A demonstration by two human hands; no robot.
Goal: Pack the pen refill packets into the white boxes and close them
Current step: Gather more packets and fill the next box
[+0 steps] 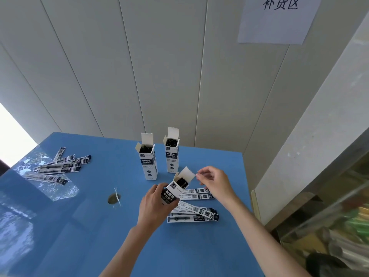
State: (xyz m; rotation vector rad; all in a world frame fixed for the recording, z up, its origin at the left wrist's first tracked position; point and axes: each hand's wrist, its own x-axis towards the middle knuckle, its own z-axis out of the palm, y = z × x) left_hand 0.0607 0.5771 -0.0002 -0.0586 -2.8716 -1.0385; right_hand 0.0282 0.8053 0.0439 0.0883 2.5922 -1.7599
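My left hand (153, 204) grips a white box (175, 189) tilted to the right above the blue table (99, 226), its top open and dark refills showing inside. My right hand (213, 181) pinches the edge of that box's raised lid flap (187, 173). Two more white boxes stand upright behind, one (148, 163) on the left and one (172, 154) on the right, both open and filled. Several refill packets (194, 211) lie under my hands. Another pile of packets (60, 168) lies at the table's left.
A round hole (114, 198) with a white tie sits in the table left of my left hand. A panelled wall with a paper sign (277, 19) rises behind. Shelving with cluttered goods (329, 226) stands off the table's right edge.
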